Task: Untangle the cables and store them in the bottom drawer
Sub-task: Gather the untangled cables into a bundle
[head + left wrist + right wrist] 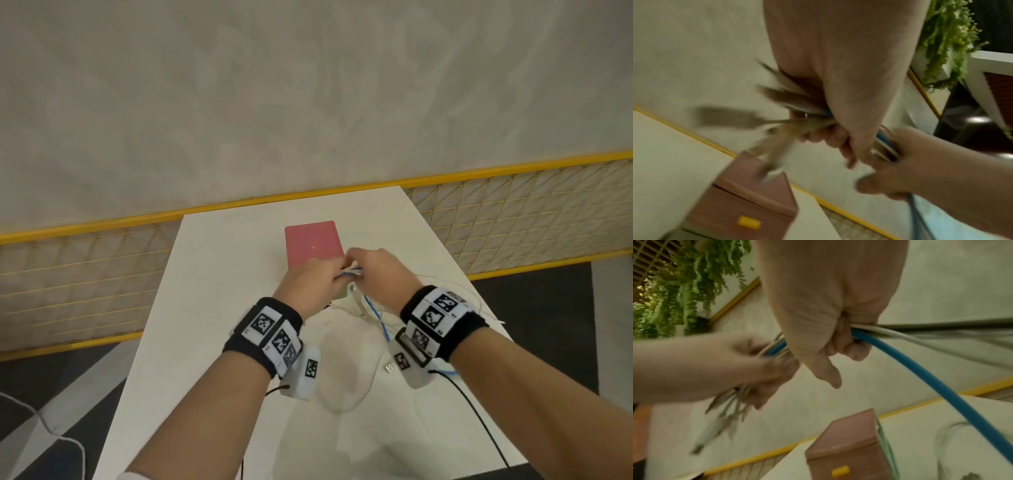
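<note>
Both hands meet above the white table (212,308), just in front of a pink drawer box (313,243) with a yellow handle (748,222). My left hand (315,281) grips a bundle of white and blue cables (349,272). Their blurred plug ends (772,167) stick out past its fingers. My right hand (380,274) grips the same bundle close beside it, fingers curled round a blue cable (920,373) and white cables (890,333). The blue cable (376,315) hangs down to the table under my right wrist. A USB plug (389,367) lies there.
A thin white cable (479,305) loops on the table's right side. A yellow-framed mesh fence (85,284) runs behind the table. Hanging green plants (674,293) show in the wrist views. Dark floor lies beyond the table's left and right edges.
</note>
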Available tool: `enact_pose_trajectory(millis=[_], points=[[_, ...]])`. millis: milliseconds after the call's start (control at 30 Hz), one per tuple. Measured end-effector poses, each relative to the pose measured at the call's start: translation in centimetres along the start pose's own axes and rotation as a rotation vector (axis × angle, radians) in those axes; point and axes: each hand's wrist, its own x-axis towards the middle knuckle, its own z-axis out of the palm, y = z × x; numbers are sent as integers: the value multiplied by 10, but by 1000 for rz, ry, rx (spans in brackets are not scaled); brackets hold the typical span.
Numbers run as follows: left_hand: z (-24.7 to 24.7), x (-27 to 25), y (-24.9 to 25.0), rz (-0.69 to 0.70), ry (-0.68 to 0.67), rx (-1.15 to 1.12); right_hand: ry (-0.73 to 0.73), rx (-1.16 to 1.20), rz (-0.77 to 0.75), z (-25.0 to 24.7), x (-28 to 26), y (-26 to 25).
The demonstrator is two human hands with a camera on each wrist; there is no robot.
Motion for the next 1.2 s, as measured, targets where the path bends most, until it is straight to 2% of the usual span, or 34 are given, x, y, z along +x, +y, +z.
enact_pose_trajectory(millis=[67, 167, 300, 367, 433, 533, 600, 667, 800, 900, 1033, 1200], points=[[-9, -6, -17, -30, 15, 48, 81, 66, 66, -9, -4, 12], [-15, -14, -27, -27, -46, 110, 3, 24, 65, -15, -14, 16], [-19, -16, -7, 21, -115, 195, -21, -219, -125, -12, -16, 0], [-23, -18, 5, 55, -88, 177, -29, -208, -165, -6, -16, -14], [-30, -21, 9, 58, -53, -1, -41, -139, -82, 0, -18, -22], [-43, -30, 5, 12, -14, -506, -31, 63, 99, 0, -24, -23], [-44, -35, 6, 6, 58, -665, 11, 238, 160, 1, -28, -27], [-39, -39, 15, -15, 144, -720, 46, 381, 150, 3, -31, -38], [-26, -41, 25, 53, 139, -681, 39, 638, 158, 9, -29, -51], [-29, -41, 23, 27, 164, -802, 45, 737, 151, 12, -29, -53], [-32, -37, 26, 46, 18, -573, -11, 739, 88, 10, -26, -52], [-24, -28, 20, 121, 82, -537, 18, 609, -48, 7, -17, -55]])
